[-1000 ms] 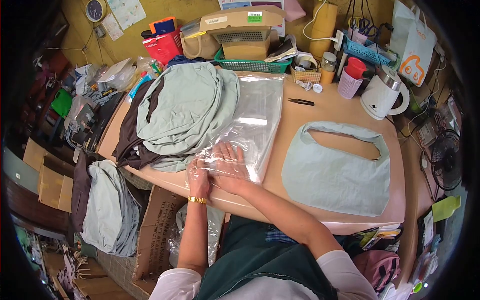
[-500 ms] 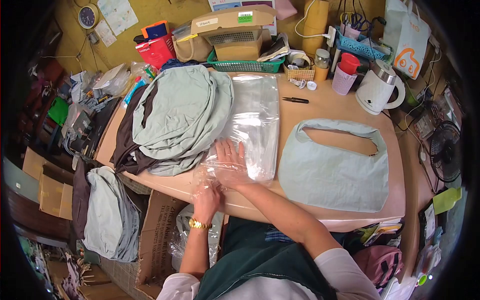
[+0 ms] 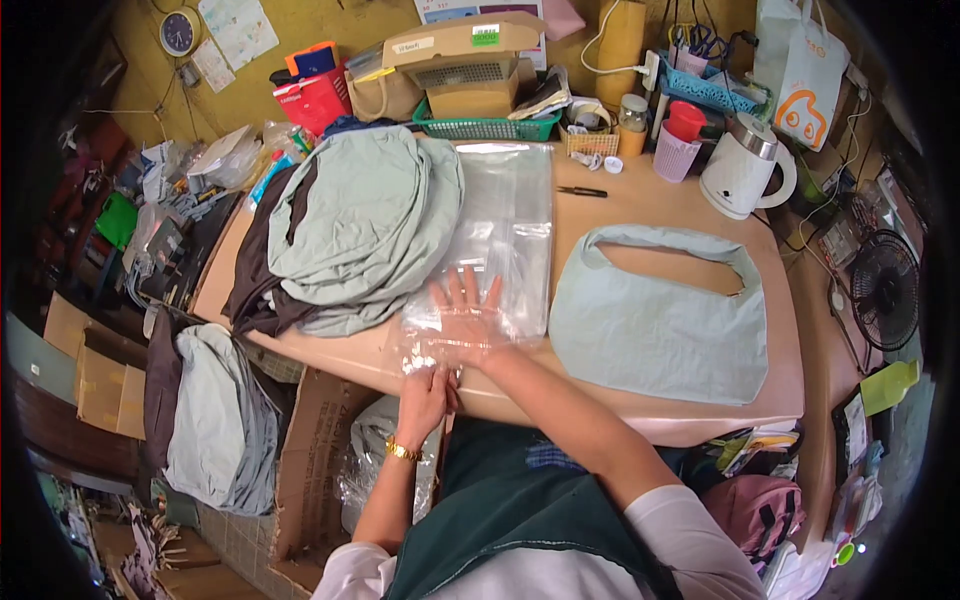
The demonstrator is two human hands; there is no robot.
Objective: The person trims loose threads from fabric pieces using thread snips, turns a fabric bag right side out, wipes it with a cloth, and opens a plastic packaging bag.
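Observation:
At the table's front edge, my left hand (image 3: 426, 396) is closed, pinching the edge of a clear plastic bag (image 3: 412, 345). My right hand (image 3: 466, 318) has its fingers spread flat, with clear film over it; I cannot tell for certain whether it is inside the bag. Beneath and beyond it lies a stack of clear plastic bags (image 3: 515, 200). To the left is a pile of pale grey-green fabric bags (image 3: 355, 220) with dark brown cloth under them. On the right a single pale fabric shoulder bag (image 3: 655, 330) lies flat, its handle loop pointing away from me.
Thread snips (image 3: 582, 191) lie behind the shoulder bag. A white kettle (image 3: 738, 170), pink cup (image 3: 676, 155) and green basket (image 3: 490, 128) line the back. Below on the left stand an open cardboard box (image 3: 310, 470) and more hanging fabric bags (image 3: 215, 430). A fan (image 3: 885, 290) is far right.
The fingers of my right hand have spread apart under the film. My left hand has shifted slightly right, still pinching the plastic bag. The whole view has shifted a little.

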